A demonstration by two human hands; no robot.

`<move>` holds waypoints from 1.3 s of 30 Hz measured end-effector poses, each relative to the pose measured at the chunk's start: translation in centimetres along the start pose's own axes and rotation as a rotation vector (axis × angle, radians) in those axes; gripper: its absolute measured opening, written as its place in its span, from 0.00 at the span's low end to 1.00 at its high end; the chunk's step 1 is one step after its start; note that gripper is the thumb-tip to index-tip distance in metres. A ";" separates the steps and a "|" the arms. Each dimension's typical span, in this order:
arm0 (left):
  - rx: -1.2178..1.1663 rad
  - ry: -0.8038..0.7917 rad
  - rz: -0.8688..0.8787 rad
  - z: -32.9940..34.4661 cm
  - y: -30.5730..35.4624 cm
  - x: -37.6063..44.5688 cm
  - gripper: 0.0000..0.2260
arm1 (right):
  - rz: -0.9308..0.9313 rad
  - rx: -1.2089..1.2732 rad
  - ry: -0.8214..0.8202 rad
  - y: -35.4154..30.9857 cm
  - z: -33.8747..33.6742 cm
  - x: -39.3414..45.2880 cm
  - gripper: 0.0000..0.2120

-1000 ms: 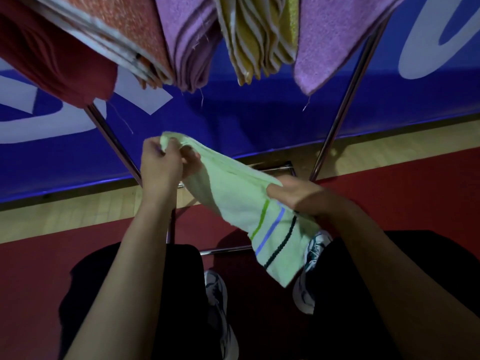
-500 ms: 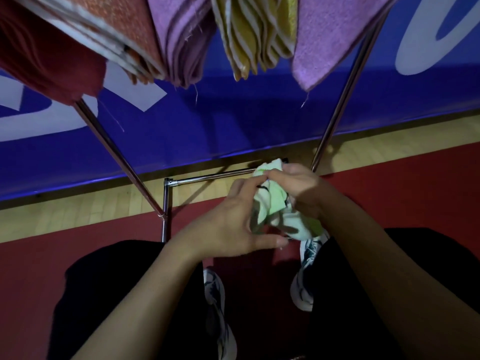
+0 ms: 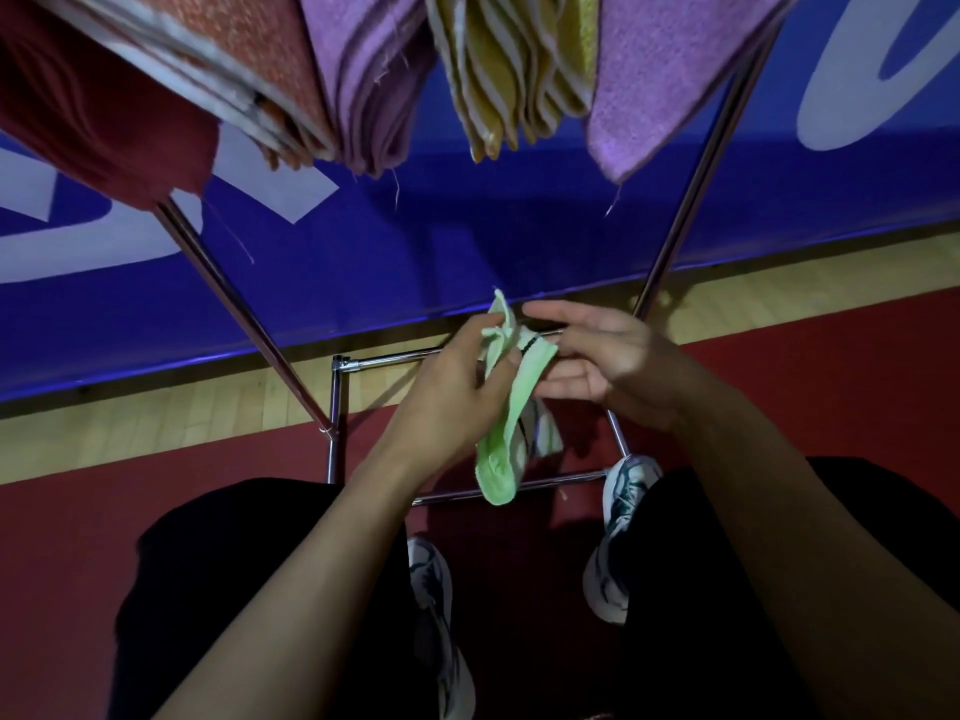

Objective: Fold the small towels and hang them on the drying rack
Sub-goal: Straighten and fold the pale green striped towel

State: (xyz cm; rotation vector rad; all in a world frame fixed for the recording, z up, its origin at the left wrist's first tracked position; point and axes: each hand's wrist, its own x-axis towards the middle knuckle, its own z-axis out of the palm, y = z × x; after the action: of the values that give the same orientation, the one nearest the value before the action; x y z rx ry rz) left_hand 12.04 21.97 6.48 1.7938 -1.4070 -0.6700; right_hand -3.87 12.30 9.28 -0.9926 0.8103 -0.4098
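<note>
A small light-green towel (image 3: 506,433) with dark stripes hangs folded into a narrow strip between my hands, below the drying rack. My left hand (image 3: 447,392) pinches its upper end between thumb and fingers. My right hand (image 3: 602,356) lies flat against the towel's right side, fingers stretched out and touching the top fold. Above, folded towels hang on the rack: a dark red one (image 3: 93,106), an orange one (image 3: 249,59), a purple one (image 3: 363,80), a yellow striped one (image 3: 519,70) and another purple one (image 3: 670,75).
The rack's chrome legs (image 3: 244,309) slant down to a base frame (image 3: 336,423) on the red floor. A blue banner (image 3: 467,241) runs behind, above a strip of wood flooring. My shoes (image 3: 623,511) stand by the base bars.
The towel was spread between both hands, then bunched together; now it hangs as a narrow folded strip from my left hand. My right hand has opened flat beside it.
</note>
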 end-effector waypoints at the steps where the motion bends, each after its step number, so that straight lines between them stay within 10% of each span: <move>1: -0.039 0.037 -0.029 0.2 -0.1 0.1 0.11 | -0.023 -0.061 -0.064 0.0 -0.1 -0.4 0.19; 16: -0.259 -0.023 -0.208 -0.7 0.4 0.5 0.12 | -0.718 -0.872 0.085 0.5 -2.7 -0.1 0.06; 39: -0.185 -0.286 0.124 -2.1 1.4 -0.3 0.15 | -0.648 -0.855 0.046 -0.5 -2.6 -0.8 0.10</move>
State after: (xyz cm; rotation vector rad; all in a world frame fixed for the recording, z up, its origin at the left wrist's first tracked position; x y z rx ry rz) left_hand 12.79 22.63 8.83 1.4963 -1.5719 -0.9863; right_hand -6.39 11.03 9.29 -2.0704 0.6905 -0.6563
